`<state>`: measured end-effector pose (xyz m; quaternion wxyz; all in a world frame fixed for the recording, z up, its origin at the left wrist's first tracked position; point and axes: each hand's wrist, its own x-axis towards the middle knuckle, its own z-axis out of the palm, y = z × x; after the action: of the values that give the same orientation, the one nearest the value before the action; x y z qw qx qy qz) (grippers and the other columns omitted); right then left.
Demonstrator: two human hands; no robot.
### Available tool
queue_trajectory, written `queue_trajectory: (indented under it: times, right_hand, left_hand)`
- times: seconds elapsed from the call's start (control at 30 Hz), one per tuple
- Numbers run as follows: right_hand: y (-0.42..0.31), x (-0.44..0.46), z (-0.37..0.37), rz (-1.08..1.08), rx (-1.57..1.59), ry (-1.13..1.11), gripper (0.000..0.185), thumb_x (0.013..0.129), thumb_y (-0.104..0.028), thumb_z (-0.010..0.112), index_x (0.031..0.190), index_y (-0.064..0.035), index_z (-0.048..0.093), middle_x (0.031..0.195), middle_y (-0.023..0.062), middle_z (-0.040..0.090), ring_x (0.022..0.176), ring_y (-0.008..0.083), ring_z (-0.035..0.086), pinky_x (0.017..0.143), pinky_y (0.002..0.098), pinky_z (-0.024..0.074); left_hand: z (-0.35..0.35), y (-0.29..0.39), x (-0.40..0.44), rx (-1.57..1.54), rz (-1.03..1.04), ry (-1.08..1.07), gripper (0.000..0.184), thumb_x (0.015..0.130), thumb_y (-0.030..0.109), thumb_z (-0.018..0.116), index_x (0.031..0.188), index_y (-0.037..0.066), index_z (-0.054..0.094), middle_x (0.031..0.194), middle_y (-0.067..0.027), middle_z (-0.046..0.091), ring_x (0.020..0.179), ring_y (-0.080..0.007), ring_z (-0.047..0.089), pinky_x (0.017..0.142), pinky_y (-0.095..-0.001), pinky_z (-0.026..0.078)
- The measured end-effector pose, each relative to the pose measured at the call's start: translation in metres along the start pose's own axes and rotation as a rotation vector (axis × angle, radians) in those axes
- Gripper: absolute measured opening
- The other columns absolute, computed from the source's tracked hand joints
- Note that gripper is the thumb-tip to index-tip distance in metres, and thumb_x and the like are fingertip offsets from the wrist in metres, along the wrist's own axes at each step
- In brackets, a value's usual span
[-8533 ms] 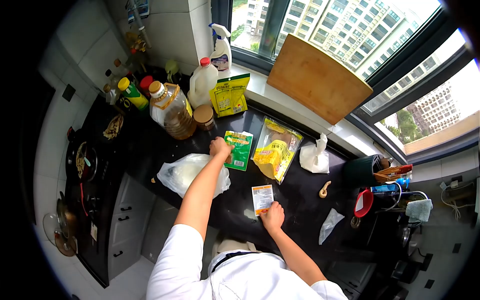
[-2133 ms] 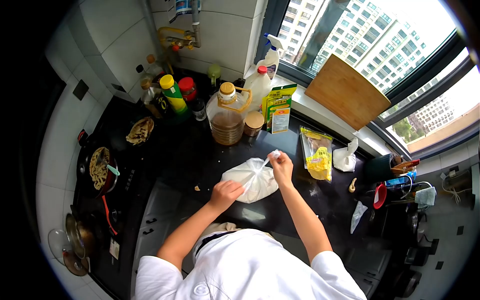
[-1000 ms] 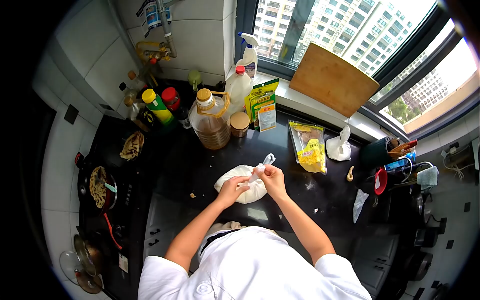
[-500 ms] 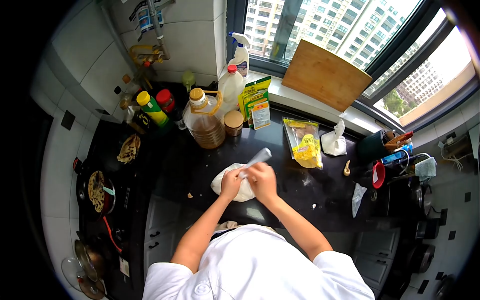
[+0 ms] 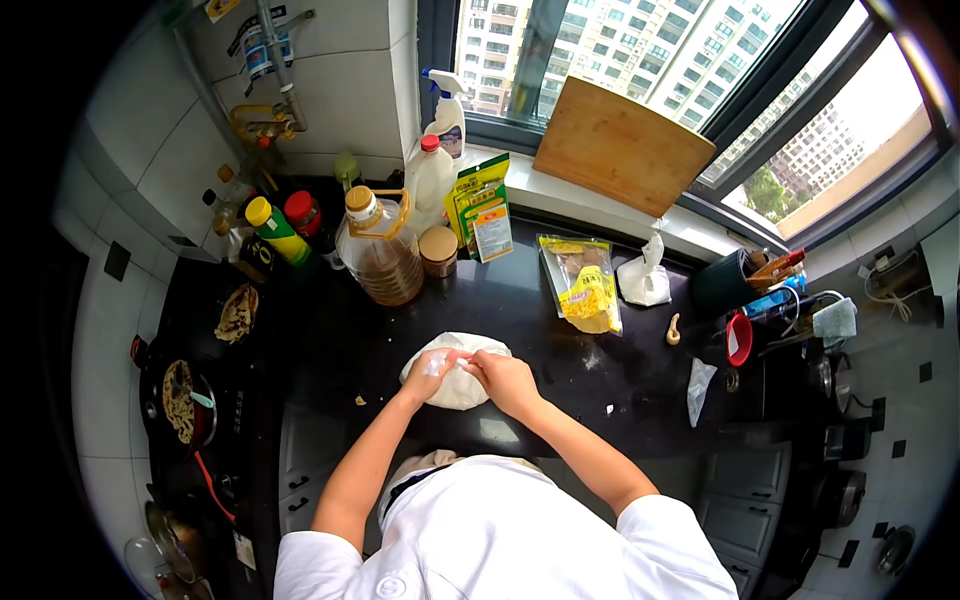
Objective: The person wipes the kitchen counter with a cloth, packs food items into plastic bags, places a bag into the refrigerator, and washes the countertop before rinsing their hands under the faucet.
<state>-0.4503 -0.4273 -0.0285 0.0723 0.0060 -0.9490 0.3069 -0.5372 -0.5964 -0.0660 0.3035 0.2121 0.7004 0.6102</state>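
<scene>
A plump white plastic bag (image 5: 462, 393) rests on the black counter (image 5: 480, 285) in front of my body. Its gathered, twisted neck is between my two hands. My left hand (image 5: 430, 372) is closed round part of the neck, and a bit of white plastic shows at its fingers. My right hand (image 5: 505, 380) pinches the neck from the other side, with the fingertips close to the left ones. The exact shape of the twist is partly hidden by the fingers.
Behind stand an oil jug (image 5: 385, 255), a brown jar (image 5: 438, 252) and seasoning packets (image 5: 485, 215). A yellow packet (image 5: 585, 290), white bag (image 5: 645, 278) and ginger piece (image 5: 673, 330) lie right. A pan (image 5: 185, 402) is left.
The packets my hands touched earlier now stand by the jar. Both hands have gone to the white bag; its neck, lately sticking up beyond my fingers, is now gathered low between them.
</scene>
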Motion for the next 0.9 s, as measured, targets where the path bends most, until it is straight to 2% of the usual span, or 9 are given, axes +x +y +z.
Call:
queue_trajectory:
  times: [0.2,0.3,0.33,0.4,0.43,0.5,0.53,0.67,0.9]
  right_hand:
    - [0.032,0.011,-0.002,0.265,0.292,-0.065,0.028,0.087,-0.027,0.070,0.091,0.0001,0.069,0.071,0.0178,0.065,0.064,0.0291,0.066,0.059,0.0354,0.0489]
    - [0.046,0.009,-0.002,0.379,0.069,-0.246,0.021,0.084,-0.023,0.071,0.089,-0.0030,0.070,0.079,0.0137,0.069,0.073,0.0304,0.066,0.067,0.0390,0.0509]
    - [0.043,0.011,-0.005,0.286,-0.012,-0.179,0.019,0.084,-0.021,0.070,0.090,-0.0039,0.069,0.082,0.0128,0.069,0.076,0.0309,0.065,0.069,0.0395,0.0506]
    - [0.031,0.012,-0.004,0.092,-0.164,-0.054,0.015,0.084,-0.018,0.068,0.092,-0.0056,0.068,0.088,0.0111,0.070,0.083,0.0319,0.064,0.073,0.0404,0.0502]
    - [0.030,0.017,-0.002,-0.044,-0.085,-0.023,0.014,0.084,-0.017,0.067,0.092,-0.0063,0.067,0.089,0.0112,0.069,0.085,0.0318,0.063,0.074,0.0407,0.0498]
    - [0.030,0.033,0.007,-0.316,0.079,0.041,0.013,0.084,-0.016,0.064,0.093,-0.0076,0.065,0.091,0.0114,0.068,0.089,0.0317,0.062,0.075,0.0412,0.0490]
    - [0.036,0.037,0.019,-0.205,0.242,-0.130,0.012,0.086,-0.015,0.061,0.094,-0.0064,0.064,0.087,0.0138,0.066,0.087,0.0342,0.062,0.075,0.0423,0.0485]
    - [0.048,0.038,0.039,-0.121,0.309,-0.283,0.011,0.089,-0.012,0.058,0.095,-0.0041,0.062,0.086,0.0181,0.064,0.081,0.0381,0.060,0.072,0.0420,0.0481]
    - [0.044,0.040,0.037,-0.020,0.168,-0.282,0.015,0.085,-0.015,0.063,0.091,-0.0039,0.056,0.078,0.0177,0.063,0.073,0.0391,0.060,0.066,0.0424,0.0482]
  left_hand:
    - [0.001,-0.014,-0.007,-0.234,-0.054,0.066,0.027,0.094,0.023,0.062,0.102,0.000,0.072,0.098,-0.0071,0.071,0.092,-0.0149,0.064,0.086,-0.0286,0.047]
    - [0.007,-0.016,-0.006,-0.120,-0.101,0.038,0.023,0.089,0.018,0.069,0.100,-0.001,0.072,0.092,-0.0051,0.071,0.085,-0.0134,0.064,0.080,-0.0293,0.049]
    - [0.009,-0.018,-0.001,-0.080,-0.010,0.036,0.017,0.080,0.018,0.075,0.092,0.006,0.073,0.083,-0.0037,0.071,0.076,-0.0152,0.065,0.071,-0.0304,0.050]
    - [0.007,-0.005,-0.001,0.298,0.010,0.117,0.016,0.075,0.020,0.078,0.086,0.009,0.072,0.079,-0.0041,0.070,0.073,-0.0184,0.066,0.069,-0.0313,0.050]
    - [0.007,0.010,-0.002,0.488,0.012,0.158,0.016,0.073,0.021,0.080,0.083,0.011,0.071,0.077,-0.0044,0.070,0.071,-0.0200,0.066,0.068,-0.0318,0.050]
    - [0.010,0.019,-0.004,0.549,0.031,0.199,0.021,0.070,0.022,0.079,0.082,0.013,0.064,0.074,-0.0070,0.066,0.072,-0.0255,0.066,0.066,-0.0345,0.050]
    - [0.010,0.013,-0.002,0.559,0.043,0.218,0.022,0.071,0.022,0.078,0.083,0.013,0.063,0.073,-0.0075,0.065,0.072,-0.0260,0.066,0.066,-0.0349,0.050]
    - [0.011,0.003,0.000,0.693,0.098,0.306,0.019,0.073,0.014,0.071,0.085,0.012,0.058,0.074,-0.0085,0.064,0.072,-0.0292,0.065,0.063,-0.0385,0.049]
    - [0.021,-0.005,-0.001,0.908,0.481,0.365,0.027,0.071,-0.004,0.062,0.091,0.013,0.060,0.080,-0.0035,0.064,0.079,-0.0258,0.064,0.060,-0.0381,0.051]
